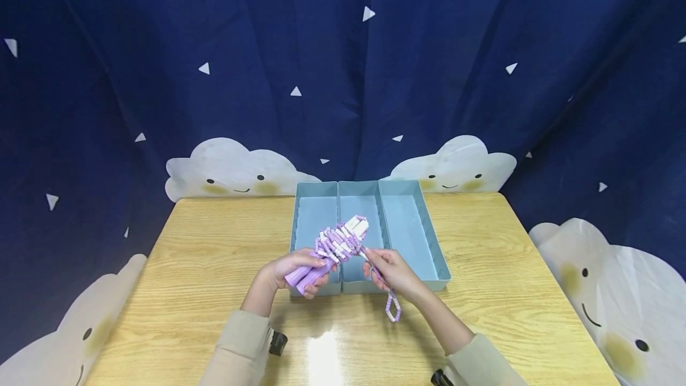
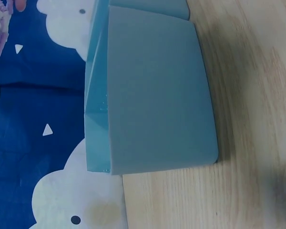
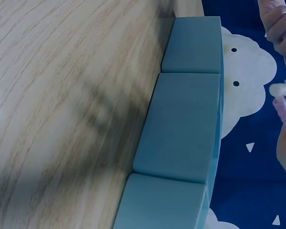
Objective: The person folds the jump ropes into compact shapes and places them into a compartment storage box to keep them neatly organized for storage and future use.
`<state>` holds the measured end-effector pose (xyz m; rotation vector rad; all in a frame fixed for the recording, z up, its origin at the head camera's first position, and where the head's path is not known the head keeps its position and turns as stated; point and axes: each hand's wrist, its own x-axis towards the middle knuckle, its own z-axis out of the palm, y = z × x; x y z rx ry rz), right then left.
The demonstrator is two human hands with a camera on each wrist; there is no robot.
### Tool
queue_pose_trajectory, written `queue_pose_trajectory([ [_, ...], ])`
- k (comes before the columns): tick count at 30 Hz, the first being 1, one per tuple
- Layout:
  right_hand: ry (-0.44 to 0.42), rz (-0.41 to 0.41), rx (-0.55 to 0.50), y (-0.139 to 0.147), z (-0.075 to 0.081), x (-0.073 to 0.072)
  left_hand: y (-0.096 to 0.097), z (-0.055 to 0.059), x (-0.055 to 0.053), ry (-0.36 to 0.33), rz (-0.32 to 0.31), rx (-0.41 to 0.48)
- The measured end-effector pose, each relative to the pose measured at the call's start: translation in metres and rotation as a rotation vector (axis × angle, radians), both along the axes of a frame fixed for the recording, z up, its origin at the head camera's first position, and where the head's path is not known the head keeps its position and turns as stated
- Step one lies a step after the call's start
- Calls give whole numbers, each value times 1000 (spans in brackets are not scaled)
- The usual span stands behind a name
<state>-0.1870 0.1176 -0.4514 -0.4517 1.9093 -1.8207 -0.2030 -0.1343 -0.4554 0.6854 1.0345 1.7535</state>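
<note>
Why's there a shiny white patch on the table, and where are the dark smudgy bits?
Head view: glare whitens the table between the sleeves, probably light bouncing off it, while the rope shows purple and white. Left wrist view: soft shadows darken the table beside the bins. Right wrist view: fuzzy-edged shadows spread over the table near the bins.

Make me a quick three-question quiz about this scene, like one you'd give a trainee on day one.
1. How many open, rectangular light-blue bins stand side by side on the pale wooden table?
2. Which hand grips the lilac, tube-shaped handles?
3. True or false: a loop of purple-and-white beaded cord hangs below the right hand.

Key:
1. Three.
2. The left hand.
3. True.
</note>
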Motion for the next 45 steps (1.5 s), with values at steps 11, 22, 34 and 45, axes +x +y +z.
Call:
queue_pose_trajectory([
  [11, -38, -17, 12, 2, -1, -1, -1, -2, 0, -9, 35, -23],
  [22, -95, -45, 36, 7, -7, -2, -2, -2, 0, -20, 54, -43],
  [34, 44, -63, 182, 11, 2, 2, -3, 0, -1, -41, 63, -105],
  [45, 362, 100, 427, 10, 24, 4, -3, 0, 1, -35, 34, -166],
])
